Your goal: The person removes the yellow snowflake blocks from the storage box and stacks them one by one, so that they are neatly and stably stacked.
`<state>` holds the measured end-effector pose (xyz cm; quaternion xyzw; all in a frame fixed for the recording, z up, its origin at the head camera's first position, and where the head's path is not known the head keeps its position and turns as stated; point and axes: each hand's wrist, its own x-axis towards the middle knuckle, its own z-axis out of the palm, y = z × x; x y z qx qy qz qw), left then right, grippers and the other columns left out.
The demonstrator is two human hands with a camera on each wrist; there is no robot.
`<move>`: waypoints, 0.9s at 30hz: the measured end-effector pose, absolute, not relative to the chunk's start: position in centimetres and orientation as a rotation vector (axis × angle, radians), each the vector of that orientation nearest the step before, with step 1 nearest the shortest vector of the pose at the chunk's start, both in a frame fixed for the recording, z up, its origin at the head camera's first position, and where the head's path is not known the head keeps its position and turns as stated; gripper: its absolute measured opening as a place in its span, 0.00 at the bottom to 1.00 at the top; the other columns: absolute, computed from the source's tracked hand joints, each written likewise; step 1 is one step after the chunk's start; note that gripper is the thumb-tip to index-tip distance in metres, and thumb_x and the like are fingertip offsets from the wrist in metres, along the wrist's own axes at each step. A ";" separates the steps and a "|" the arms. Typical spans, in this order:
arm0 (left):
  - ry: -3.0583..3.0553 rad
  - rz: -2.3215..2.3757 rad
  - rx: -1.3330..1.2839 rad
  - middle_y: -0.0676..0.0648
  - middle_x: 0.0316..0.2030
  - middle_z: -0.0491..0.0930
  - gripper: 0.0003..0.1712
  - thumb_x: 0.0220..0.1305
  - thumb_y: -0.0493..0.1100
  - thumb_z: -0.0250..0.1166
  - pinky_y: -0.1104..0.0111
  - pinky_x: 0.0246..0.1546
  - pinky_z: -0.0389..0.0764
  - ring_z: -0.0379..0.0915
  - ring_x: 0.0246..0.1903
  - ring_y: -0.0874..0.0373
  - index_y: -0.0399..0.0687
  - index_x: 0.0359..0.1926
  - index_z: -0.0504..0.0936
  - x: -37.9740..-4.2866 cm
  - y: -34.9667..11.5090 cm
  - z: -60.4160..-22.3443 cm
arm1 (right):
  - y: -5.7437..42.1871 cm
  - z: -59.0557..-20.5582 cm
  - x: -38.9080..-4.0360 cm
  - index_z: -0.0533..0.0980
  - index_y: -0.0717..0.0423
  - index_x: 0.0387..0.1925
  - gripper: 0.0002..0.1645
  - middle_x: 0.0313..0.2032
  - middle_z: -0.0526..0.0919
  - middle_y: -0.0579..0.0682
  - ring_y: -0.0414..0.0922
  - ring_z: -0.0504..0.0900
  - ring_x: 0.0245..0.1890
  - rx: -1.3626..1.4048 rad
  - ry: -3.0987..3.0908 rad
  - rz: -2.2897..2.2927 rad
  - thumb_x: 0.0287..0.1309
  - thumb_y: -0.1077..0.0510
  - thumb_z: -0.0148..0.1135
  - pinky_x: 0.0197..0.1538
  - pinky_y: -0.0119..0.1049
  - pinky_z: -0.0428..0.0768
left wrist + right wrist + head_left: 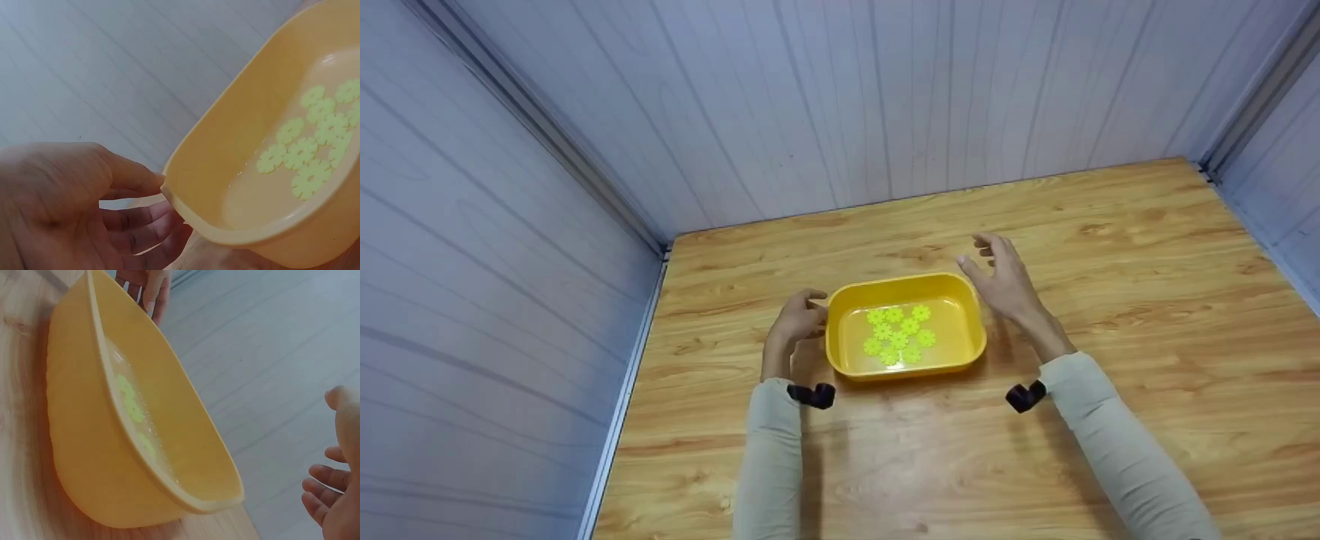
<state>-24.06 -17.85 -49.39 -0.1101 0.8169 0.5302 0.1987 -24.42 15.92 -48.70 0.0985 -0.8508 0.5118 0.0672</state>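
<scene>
A yellow plastic basin [906, 370] stands on the wooden table, holding several bright yellow-green flower-shaped pieces [899, 340] spread flat on its bottom. At the basin's left end is my left hand [799, 318]; in the left wrist view its thumb tip [153, 181] comes right up to the rim, with the other fingers loosely bent outside the wall. My right hand [1006, 283] hovers apart from the basin's right end, thumb and fingers spread and nothing between them. The right wrist view shows that hand [343, 495] at the right edge, away from the basin wall [112, 455].
Pale panelled walls [840, 97] border the wooden tabletop [900, 465] at the back and both sides. A small black device [814, 395] is strapped at the left wrist, another black device [1026, 396] at the right.
</scene>
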 end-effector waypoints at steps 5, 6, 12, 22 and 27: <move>2.248 1.470 -0.312 0.41 0.47 0.74 0.27 0.64 0.34 0.55 0.59 0.47 0.80 0.76 0.42 0.53 0.44 0.65 0.67 -24.1 -18.0 -49.4 | 15.1 -49.0 -24.3 0.61 0.58 0.66 0.40 0.58 0.67 0.58 0.55 0.66 0.57 0.330 -2.584 1.618 0.63 0.39 0.55 0.62 0.52 0.65; 2.241 1.471 -0.308 0.41 0.47 0.75 0.26 0.64 0.34 0.55 0.59 0.47 0.80 0.76 0.42 0.52 0.44 0.64 0.68 -24.1 -18.0 -49.4 | 15.0 -49.1 -24.3 0.61 0.59 0.66 0.39 0.58 0.67 0.58 0.56 0.66 0.57 0.336 -2.591 1.625 0.63 0.39 0.55 0.62 0.52 0.65; 2.214 1.469 -0.296 0.39 0.46 0.76 0.25 0.63 0.33 0.55 0.59 0.47 0.79 0.76 0.42 0.50 0.44 0.62 0.69 -24.0 -18.0 -49.3 | 14.0 -49.8 -24.0 0.61 0.60 0.66 0.42 0.59 0.67 0.59 0.54 0.66 0.58 0.361 -2.646 1.667 0.61 0.37 0.56 0.62 0.52 0.66; 2.192 1.486 -0.307 0.39 0.43 0.76 0.25 0.60 0.31 0.55 0.53 0.51 0.77 0.74 0.36 0.54 0.42 0.60 0.69 -24.0 -18.0 -49.2 | 12.7 -50.6 -23.3 0.63 0.59 0.64 0.39 0.59 0.67 0.62 0.59 0.67 0.59 0.501 -2.702 1.693 0.62 0.39 0.57 0.63 0.55 0.66; 2.192 1.481 -0.303 0.38 0.44 0.76 0.25 0.59 0.31 0.55 0.52 0.53 0.76 0.74 0.36 0.54 0.42 0.59 0.69 -24.1 -17.9 -49.2 | 12.1 -50.7 -23.1 0.63 0.61 0.63 0.38 0.59 0.67 0.61 0.59 0.68 0.58 0.556 -2.766 1.643 0.62 0.41 0.57 0.62 0.54 0.67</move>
